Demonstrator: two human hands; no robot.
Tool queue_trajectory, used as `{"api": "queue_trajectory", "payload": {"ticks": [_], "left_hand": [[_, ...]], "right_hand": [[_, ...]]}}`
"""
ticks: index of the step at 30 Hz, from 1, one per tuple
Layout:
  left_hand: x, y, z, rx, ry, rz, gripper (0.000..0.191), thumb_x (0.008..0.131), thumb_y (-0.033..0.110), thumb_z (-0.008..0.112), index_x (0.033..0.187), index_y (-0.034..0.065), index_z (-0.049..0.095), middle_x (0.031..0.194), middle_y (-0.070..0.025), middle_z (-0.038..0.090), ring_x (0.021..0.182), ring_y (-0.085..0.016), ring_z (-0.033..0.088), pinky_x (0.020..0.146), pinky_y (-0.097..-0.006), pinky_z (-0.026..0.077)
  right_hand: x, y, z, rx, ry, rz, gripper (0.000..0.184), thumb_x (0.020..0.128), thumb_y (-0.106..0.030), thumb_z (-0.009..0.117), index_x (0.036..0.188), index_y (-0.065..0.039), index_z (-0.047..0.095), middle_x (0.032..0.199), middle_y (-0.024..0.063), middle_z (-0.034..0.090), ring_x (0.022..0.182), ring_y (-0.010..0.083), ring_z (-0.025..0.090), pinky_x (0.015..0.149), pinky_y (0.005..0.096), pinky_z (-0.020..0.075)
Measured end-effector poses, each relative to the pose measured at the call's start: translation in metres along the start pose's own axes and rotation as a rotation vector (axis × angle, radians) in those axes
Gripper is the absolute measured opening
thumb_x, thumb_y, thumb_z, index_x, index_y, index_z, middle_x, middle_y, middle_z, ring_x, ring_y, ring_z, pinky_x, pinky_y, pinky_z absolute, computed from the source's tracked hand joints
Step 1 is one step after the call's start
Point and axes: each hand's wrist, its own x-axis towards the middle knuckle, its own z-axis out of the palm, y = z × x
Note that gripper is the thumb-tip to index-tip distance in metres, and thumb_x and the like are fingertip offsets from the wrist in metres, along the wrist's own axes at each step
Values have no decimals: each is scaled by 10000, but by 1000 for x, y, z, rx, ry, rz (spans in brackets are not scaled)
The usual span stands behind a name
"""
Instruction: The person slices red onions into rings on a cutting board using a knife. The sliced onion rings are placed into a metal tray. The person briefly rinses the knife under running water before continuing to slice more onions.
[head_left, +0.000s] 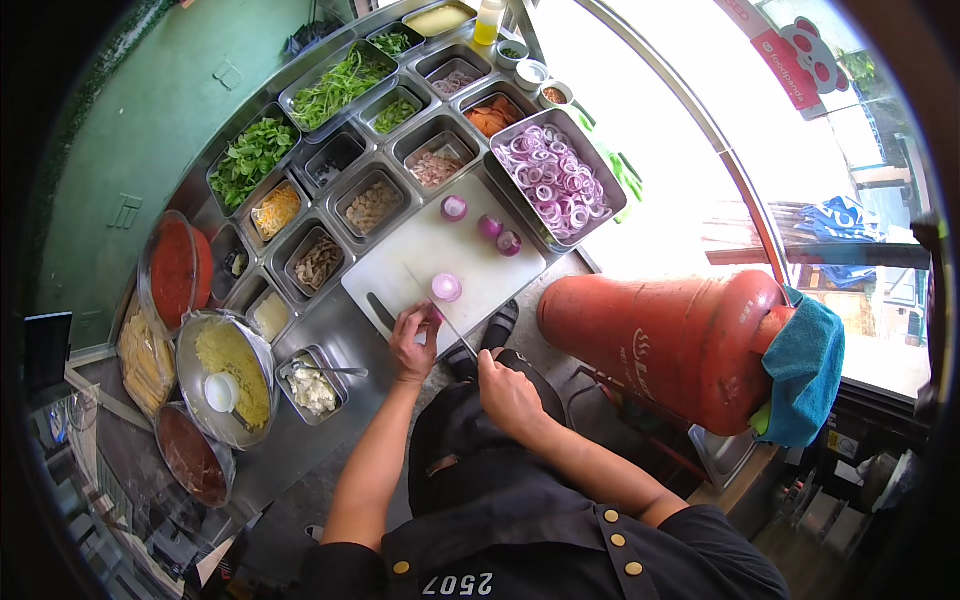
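On the white cutting board (382, 274), my left hand (412, 343) pinches a piece of red onion (434, 316) near the front edge. My right hand (510, 391) grips a kitchen knife (459, 335) by its handle, which the fingers mostly hide. Its thin blade runs over the board's edge and passes right beside the held onion. Just beyond my left fingertips lies a round cut piece of red onion (447, 287), pale face up. Farther up the board sit a peeled red onion (454, 208) and two more (490, 226) side by side.
A steel tray of onion rings (555, 180) overlaps the board's far right corner. Several steel pans of toppings, including carrot slices (493, 116), line the counter beyond. Bowls, one with yellow mash (232, 360), stand left. A red gas cylinder (652, 337) is close on my right.
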Motion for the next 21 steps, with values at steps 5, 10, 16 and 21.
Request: {"api": "queue_trajectory", "payload": {"ticks": [5,10,16,21], "left_hand": [[3,2,-3,79,-17,58,305,989,41,794,1292,45,757,1259,-171,747,1015,-293,795,764,-341,699],[5,6,-4,68,-22,46,300,980,30,796,1276,53,755,1254,-171,749,1065,-317,783,777,-351,702],[5,6,-3,62,-22,59,312,955,5,813,1259,43,749,1258,-170,744,1066,-318,784,811,-357,702],[2,2,-3,65,-31,51,314,964,27,816,1269,52,743,1258,-167,735,1060,-326,778,816,-359,696]], "right_hand": [[6,-3,3,-1,-18,26,173,1069,-127,519,1201,-15,513,1057,270,765,935,540,756,805,649,598],[8,-1,7,-11,-19,28,185,1062,-122,529,1210,-14,506,1052,266,767,930,538,757,803,649,598],[18,-2,9,-32,11,-16,161,1043,-99,547,1173,-17,496,1018,277,763,896,533,761,777,634,610],[26,1,19,-46,22,-16,157,1030,-84,561,1155,-16,494,999,282,759,894,527,766,767,629,617]]}}
